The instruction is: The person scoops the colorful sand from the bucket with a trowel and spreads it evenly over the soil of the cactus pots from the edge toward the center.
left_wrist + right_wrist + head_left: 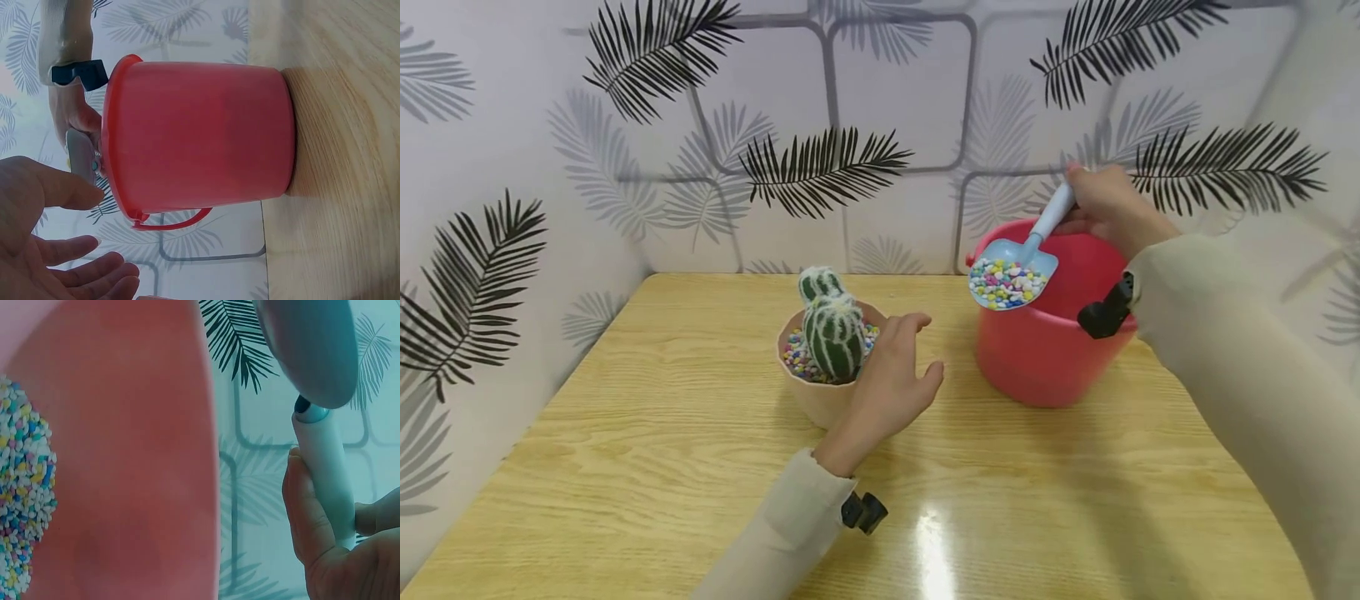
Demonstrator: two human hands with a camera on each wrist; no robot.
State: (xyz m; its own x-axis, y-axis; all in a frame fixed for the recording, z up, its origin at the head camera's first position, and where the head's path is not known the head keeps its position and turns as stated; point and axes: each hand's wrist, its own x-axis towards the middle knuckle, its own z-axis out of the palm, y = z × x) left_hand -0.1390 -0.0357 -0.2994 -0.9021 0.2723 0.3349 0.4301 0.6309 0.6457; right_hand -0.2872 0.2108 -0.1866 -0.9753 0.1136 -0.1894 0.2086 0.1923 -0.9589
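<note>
My right hand point(1108, 200) grips the pale handle of a small light-blue scoop point(1051, 212) over the rim of a red bucket point(1045, 358). Multicoloured pebbles point(1003, 283) fill the scoop's blade. In the right wrist view, more pebbles point(22, 487) lie inside the bucket, and the scoop's handle point(328, 475) stands between my fingers and thumb. My left hand point(895, 379) is beside a potted cactus, its fingers apart and holding nothing. The green cactus point(835, 333) with white fuzz sits in a peach pot point(816, 404), among coloured pebbles; my left hand hides the pot's right side.
Both things stand on a light wooden table point(662, 433). A wall with a leaf pattern point(895, 100) rises behind the table's back edge. The bucket's red handle point(181, 222) hangs against its side in the left wrist view.
</note>
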